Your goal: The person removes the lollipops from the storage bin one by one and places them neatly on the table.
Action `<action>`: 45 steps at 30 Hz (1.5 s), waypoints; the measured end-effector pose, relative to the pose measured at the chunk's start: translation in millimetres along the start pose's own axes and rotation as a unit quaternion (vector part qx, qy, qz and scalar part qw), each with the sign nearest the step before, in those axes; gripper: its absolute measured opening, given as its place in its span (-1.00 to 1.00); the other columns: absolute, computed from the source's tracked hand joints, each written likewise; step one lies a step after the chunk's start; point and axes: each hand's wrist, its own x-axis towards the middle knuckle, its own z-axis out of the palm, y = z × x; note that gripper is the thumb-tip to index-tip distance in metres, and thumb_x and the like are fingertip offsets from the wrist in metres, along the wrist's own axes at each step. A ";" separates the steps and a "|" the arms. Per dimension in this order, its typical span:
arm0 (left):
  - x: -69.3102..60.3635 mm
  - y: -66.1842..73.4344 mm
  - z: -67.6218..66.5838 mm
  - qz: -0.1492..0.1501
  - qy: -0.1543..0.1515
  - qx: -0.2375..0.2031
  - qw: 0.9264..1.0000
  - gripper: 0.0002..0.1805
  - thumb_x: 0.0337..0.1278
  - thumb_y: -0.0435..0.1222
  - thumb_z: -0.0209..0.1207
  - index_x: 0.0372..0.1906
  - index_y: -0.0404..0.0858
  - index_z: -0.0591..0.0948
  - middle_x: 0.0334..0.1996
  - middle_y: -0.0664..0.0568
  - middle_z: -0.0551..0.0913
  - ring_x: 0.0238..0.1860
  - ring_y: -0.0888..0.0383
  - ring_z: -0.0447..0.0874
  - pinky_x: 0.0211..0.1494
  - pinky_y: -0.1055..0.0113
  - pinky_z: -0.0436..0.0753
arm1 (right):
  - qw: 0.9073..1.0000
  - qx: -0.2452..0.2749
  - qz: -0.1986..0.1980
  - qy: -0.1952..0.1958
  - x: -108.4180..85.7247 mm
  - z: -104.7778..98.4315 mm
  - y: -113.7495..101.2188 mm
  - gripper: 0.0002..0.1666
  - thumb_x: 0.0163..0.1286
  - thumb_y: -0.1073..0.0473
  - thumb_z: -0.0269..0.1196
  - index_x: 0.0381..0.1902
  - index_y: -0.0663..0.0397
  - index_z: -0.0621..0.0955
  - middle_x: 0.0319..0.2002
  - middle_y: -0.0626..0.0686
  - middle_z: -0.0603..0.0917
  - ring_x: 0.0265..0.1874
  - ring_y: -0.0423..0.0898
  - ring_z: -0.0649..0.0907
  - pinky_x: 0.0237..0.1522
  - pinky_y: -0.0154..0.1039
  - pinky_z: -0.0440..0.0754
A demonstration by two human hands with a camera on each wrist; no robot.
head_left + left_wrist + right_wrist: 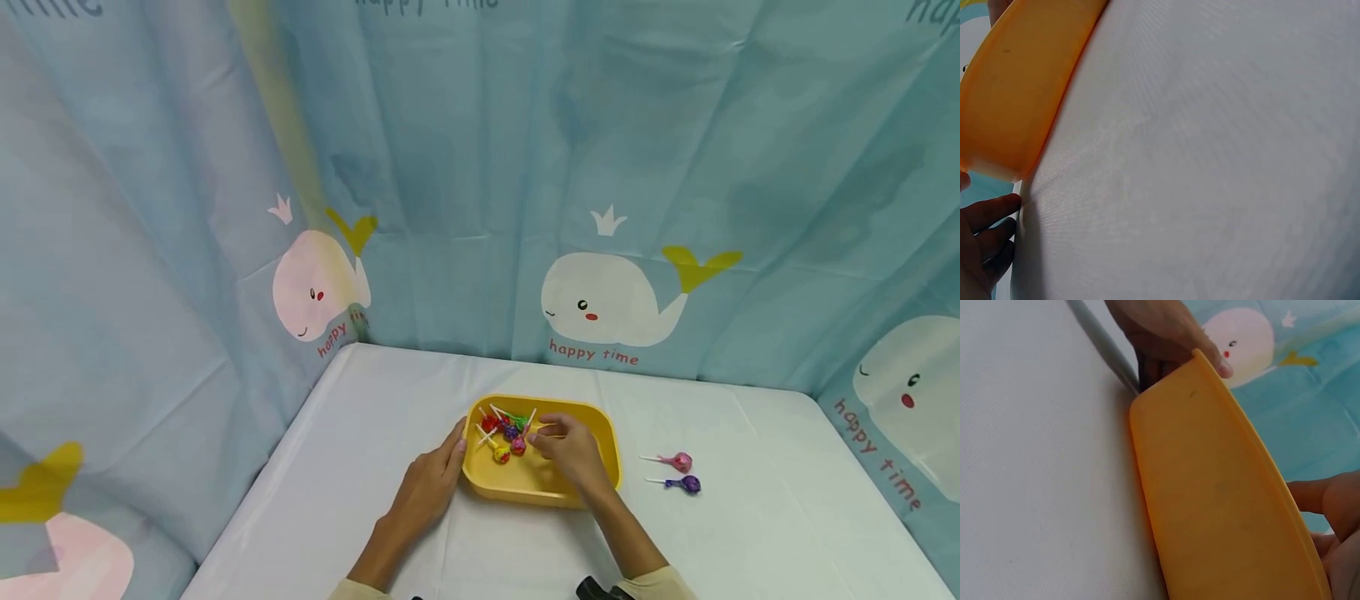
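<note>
A yellow tray [525, 497] holds several wrapped lollipops, among them a yellow one [501, 455], a pink one [518, 447] and a green one [521, 423]. My left hand [431, 483] rests against the tray's left end, its fingers fairly straight along the outside wall; in the right wrist view its thumb lies at the rim. Over the tray's inside is my right hand [572, 450], thumb and forefinger apart, close beside the pink lollipop's stick. Both wrist views show the tray's outer wall [1210, 487], which hides the lollipops.
To the right of the tray, a pink lollipop [681, 462] and a purple lollipop [690, 484] lie on the white tablecloth [765, 533], sticks pointing left. A blue curtain [465, 275] printed with whales hangs behind and beside the table.
</note>
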 end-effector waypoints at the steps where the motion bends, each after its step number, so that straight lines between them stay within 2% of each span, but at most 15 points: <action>1: -0.1 0.0 0.3 0.000 0.000 0.001 1.000 -0.34 0.73 0.18 -0.29 0.68 0.04 0.28 0.36 -0.09 0.65 0.08 0.06 0.76 0.27 -0.08 0.69 | 1.000 0.001 -0.001 -0.001 0.7 0.4 0.6 -0.54 0.40 0.19 0.47 0.19 0.24 0.68 -0.13 0.15 0.76 -0.25 0.09 0.81 -0.11 -0.03 0.82; 8: -0.5 0.7 1.3 0.000 0.003 0.004 1.000 -0.34 0.72 0.19 -0.29 0.68 0.05 0.29 0.33 -0.09 0.67 0.03 0.11 0.74 0.26 -0.07 0.69 | 1.000 -0.003 -0.005 -0.005 5.3 2.4 0.8 -0.48 0.36 0.19 0.50 0.18 0.34 0.66 -0.15 0.18 0.76 -0.27 0.02 0.79 -0.14 -0.04 0.83; 12: -0.6 1.1 0.8 -0.002 0.002 0.001 1.000 -0.36 0.73 0.16 -0.27 0.68 0.06 0.28 0.36 -0.07 0.65 0.08 0.08 0.75 0.30 -0.07 0.67 | 1.000 -0.008 -0.003 -0.009 8.1 3.8 0.8 -0.49 0.35 0.20 0.50 0.16 0.36 0.67 -0.15 0.18 0.75 -0.28 0.03 0.78 -0.15 -0.05 0.82; 17: -1.4 0.5 1.3 -0.004 -0.001 -0.002 1.000 -0.38 0.74 0.13 -0.23 0.68 0.08 0.28 0.39 -0.05 0.63 0.19 0.01 0.75 0.34 -0.09 0.65 | 1.000 -0.011 -0.002 -0.012 11.3 6.6 1.9 -0.55 0.35 0.24 0.48 0.13 0.39 0.69 -0.18 0.18 0.72 -0.30 0.05 0.76 -0.17 -0.07 0.82; 25: -2.1 0.4 0.9 0.000 -0.002 -0.005 1.000 -0.34 0.72 0.20 -0.29 0.68 0.08 0.26 0.41 -0.03 0.61 0.30 -0.06 0.70 0.37 -0.08 0.63 | 0.999 -0.029 0.007 -0.012 17.1 13.0 1.8 -0.68 0.35 0.30 0.46 0.01 0.38 0.73 -0.24 0.14 0.74 -0.38 -0.06 0.70 -0.22 -0.13 0.82; 33: -1.3 0.0 0.9 0.000 -0.001 -0.002 1.000 -0.34 0.72 0.20 -0.29 0.68 0.08 0.27 0.41 -0.03 0.61 0.28 -0.05 0.71 0.36 -0.08 0.64 | 0.998 -0.054 -0.006 -0.024 20.6 18.0 0.9 -0.79 0.36 0.32 0.46 -0.10 0.36 0.79 -0.24 0.13 0.82 -0.37 -0.08 0.70 -0.25 -0.15 0.79; 40: -2.3 0.7 0.8 -0.004 0.001 -0.003 1.000 -0.35 0.72 0.19 -0.27 0.68 0.09 0.27 0.42 -0.02 0.60 0.32 -0.07 0.68 0.38 -0.07 0.63 | 0.995 -0.091 -0.005 -0.033 21.2 21.3 0.1 -0.77 0.32 0.30 0.50 -0.12 0.34 0.79 -0.23 0.11 0.81 -0.34 -0.08 0.61 -0.35 -0.33 0.60; 45: -2.0 0.8 1.0 -0.003 0.004 -0.002 1.000 -0.35 0.72 0.19 -0.28 0.68 0.07 0.28 0.41 -0.03 0.61 0.30 -0.09 0.69 0.35 -0.08 0.64 | 0.993 -0.108 -0.006 -0.043 22.4 22.9 1.7 -0.83 0.30 0.27 0.53 -0.22 0.29 0.80 -0.28 0.07 0.75 -0.37 -0.08 0.55 -0.41 -0.35 0.46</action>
